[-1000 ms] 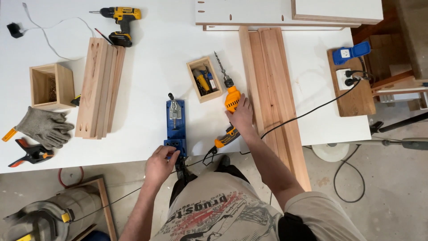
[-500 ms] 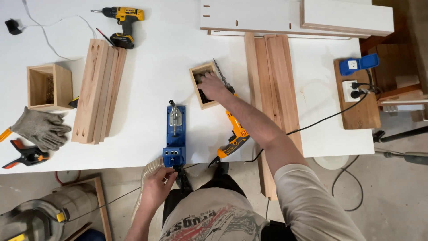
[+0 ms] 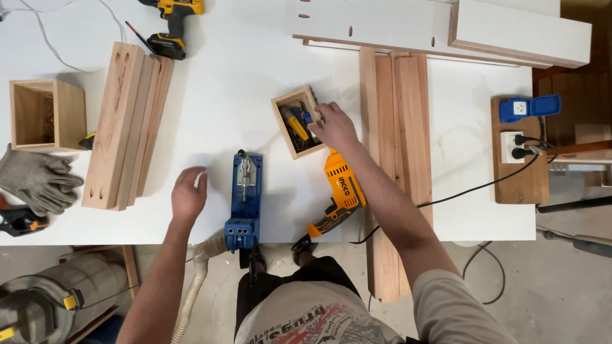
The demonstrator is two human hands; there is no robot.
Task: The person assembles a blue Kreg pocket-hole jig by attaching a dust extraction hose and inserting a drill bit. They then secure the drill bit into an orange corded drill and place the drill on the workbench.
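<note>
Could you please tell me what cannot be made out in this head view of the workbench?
- What the right hand touches in the small wooden box: the hand covers the box's right edge.
- The bottom of the larger wooden box: shadowed, contents too small to identify.
- The yellow cordless drill: its top is cut off by the frame's upper edge.
- The clamp by the grey gloves: cut off at the left edge.

Woodworking workshop, drills, boards, jig
</note>
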